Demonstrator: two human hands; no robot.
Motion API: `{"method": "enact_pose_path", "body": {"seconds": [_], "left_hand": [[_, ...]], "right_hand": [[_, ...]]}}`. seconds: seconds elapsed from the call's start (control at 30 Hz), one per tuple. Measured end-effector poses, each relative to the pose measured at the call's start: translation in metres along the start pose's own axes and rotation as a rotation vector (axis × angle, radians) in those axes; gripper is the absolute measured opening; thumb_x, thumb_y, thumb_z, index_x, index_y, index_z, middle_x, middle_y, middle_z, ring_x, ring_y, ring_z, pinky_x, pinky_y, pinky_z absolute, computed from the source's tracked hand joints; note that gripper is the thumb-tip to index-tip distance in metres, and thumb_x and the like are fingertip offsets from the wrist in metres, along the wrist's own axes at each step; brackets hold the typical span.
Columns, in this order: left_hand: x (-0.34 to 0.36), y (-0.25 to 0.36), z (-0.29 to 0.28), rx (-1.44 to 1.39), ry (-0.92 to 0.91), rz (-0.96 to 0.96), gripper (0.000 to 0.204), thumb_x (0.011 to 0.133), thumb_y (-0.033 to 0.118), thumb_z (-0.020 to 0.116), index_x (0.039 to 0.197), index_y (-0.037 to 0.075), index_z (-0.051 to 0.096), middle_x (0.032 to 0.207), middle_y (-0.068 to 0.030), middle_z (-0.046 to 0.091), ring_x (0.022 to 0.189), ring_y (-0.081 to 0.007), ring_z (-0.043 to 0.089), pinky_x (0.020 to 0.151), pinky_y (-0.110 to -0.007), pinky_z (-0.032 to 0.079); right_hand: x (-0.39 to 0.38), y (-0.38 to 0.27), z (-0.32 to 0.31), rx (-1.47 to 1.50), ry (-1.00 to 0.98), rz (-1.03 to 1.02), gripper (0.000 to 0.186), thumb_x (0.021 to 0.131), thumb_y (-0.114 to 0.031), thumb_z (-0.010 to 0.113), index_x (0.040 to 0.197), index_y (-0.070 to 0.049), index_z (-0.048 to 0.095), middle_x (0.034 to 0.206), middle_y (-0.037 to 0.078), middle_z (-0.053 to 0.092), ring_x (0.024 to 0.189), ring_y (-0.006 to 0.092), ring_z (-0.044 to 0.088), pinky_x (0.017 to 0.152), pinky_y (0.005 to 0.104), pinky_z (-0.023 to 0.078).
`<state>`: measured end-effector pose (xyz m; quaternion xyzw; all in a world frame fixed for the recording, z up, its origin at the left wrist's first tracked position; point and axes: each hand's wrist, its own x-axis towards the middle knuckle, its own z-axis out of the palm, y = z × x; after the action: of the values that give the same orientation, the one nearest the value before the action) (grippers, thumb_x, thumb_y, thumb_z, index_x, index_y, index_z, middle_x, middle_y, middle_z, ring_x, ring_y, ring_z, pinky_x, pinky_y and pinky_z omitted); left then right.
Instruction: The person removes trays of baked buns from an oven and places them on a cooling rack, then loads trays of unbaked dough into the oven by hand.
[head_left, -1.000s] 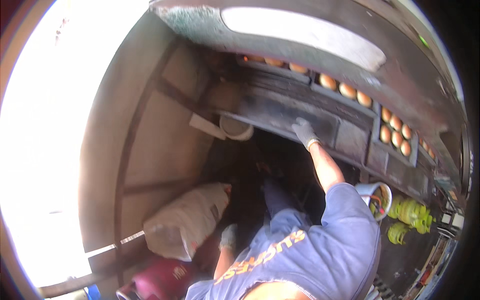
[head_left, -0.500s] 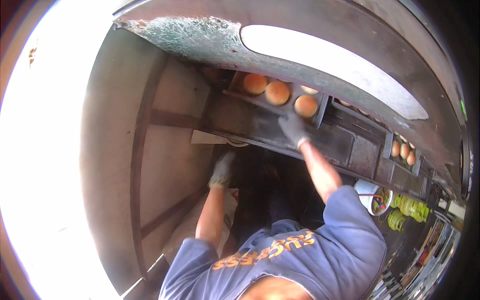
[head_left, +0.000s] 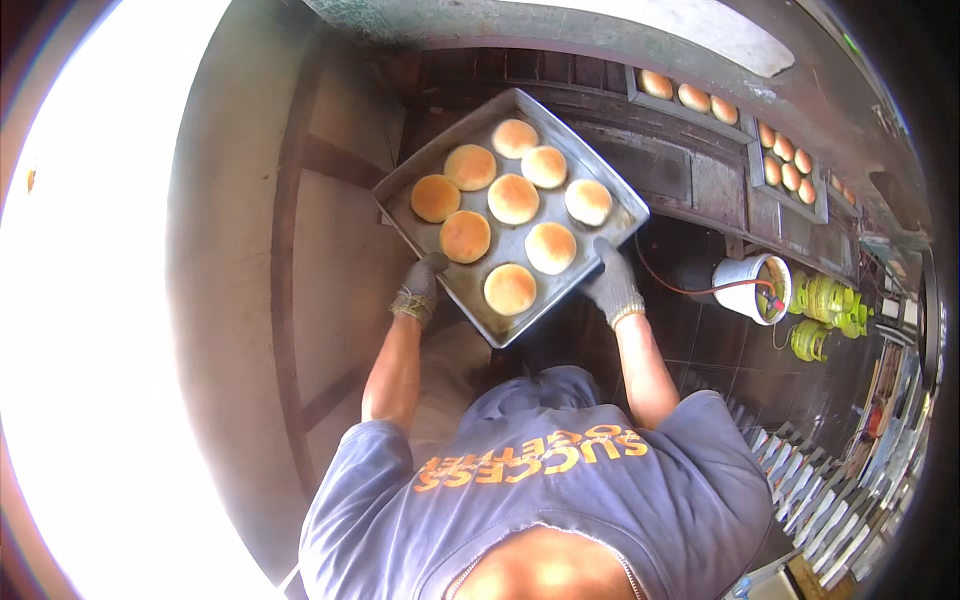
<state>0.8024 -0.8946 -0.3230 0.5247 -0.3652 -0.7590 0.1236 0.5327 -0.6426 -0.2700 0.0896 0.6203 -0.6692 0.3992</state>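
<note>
A square metal baking tray (head_left: 487,312) with several round golden buns (head_left: 513,199) is held up in front of my body, one corner toward me. My left hand (head_left: 418,288), in a grey knit glove, grips its lower left edge. On the lower right edge my gloved right hand (head_left: 613,284) has hold of the rim, thumb on the inner side. The fingers of both hands are partly hidden under the tray.
Beyond the tray runs a dark oven deck (head_left: 640,165); more bun trays (head_left: 690,112) (head_left: 790,172) sit along it to the right. A white bucket (head_left: 740,288) with an orange hose (head_left: 672,289) and green gas cylinders (head_left: 822,298) stand on the floor. A pale wall (head_left: 235,230) bounds the left.
The tray has come off the deck toward me, and both hands are now on it. Before, my right hand was at its near edge and my left hung lower, away from it.
</note>
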Motion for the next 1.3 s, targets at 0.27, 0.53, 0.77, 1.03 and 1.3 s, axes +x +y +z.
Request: {"method": "enact_pose_path", "body": {"seconds": [0.27, 0.53, 0.77, 1.03, 1.3], "left_hand": [[0.030, 0.098, 0.044, 0.090, -0.127, 0.137, 0.047, 0.090, 0.026, 0.064, 0.125, -0.005, 0.061, 0.114, -0.0143, 0.069, 0.111, -0.0227, 0.062, 0.096, -0.035, 0.051], [-0.011, 0.003, 0.029, 0.346, 0.068, 0.222, 0.076, 0.095, 0.029, 0.065, 0.154, -0.007, 0.033, 0.131, -0.0198, 0.065, 0.118, -0.0267, 0.063, 0.099, -0.035, 0.050], [-0.101, -0.051, 0.044, 0.378, 0.262, -0.070, 0.065, 0.092, 0.032, 0.064, 0.142, -0.007, 0.051, 0.141, -0.0211, 0.058, 0.131, -0.0286, 0.055, 0.109, -0.037, 0.042], [-0.112, -0.107, 0.037, 0.417, 0.253, -0.075, 0.077, 0.088, 0.034, 0.068, 0.147, -0.008, 0.042, 0.139, -0.0240, 0.057, 0.130, -0.0322, 0.055, 0.107, -0.035, 0.042], [-0.152, -0.168, 0.027, 0.637, 0.221, 0.045, 0.071, 0.090, 0.035, 0.063, 0.143, -0.009, 0.047, 0.138, -0.0242, 0.059, 0.131, -0.0325, 0.054, 0.107, -0.036, 0.041]], "right_hand": [[0.011, 0.052, 0.024, 0.226, -0.285, 0.016, 0.031, 0.092, -0.004, 0.061, 0.122, -0.005, 0.062, 0.121, 0.010, 0.063, 0.112, 0.0204, 0.062, 0.089, 0.0430, 0.059], [0.219, -0.036, 0.143, 0.455, -0.182, -0.015, 0.041, 0.098, -0.030, 0.054, 0.132, -0.008, 0.056, 0.131, 0.014, 0.057, 0.127, 0.0310, 0.052, 0.104, 0.0583, 0.048], [0.333, -0.044, 0.152, 0.301, -0.152, -0.222, 0.063, 0.079, -0.014, 0.083, 0.133, -0.003, 0.052, 0.134, 0.015, 0.057, 0.127, 0.0268, 0.054, 0.103, 0.0480, 0.050], [0.277, -0.032, 0.110, -0.453, -0.323, -0.081, 0.051, 0.092, -0.036, 0.062, 0.129, -0.002, 0.058, 0.125, 0.022, 0.063, 0.106, 0.0345, 0.062, 0.095, 0.0432, 0.050], [0.066, 0.063, -0.046, -1.463, -0.711, -0.277, 0.050, 0.083, -0.030, 0.058, 0.119, 0.004, 0.064, 0.121, 0.030, 0.065, 0.117, 0.0451, 0.061, 0.098, 0.0471, 0.050]]}}
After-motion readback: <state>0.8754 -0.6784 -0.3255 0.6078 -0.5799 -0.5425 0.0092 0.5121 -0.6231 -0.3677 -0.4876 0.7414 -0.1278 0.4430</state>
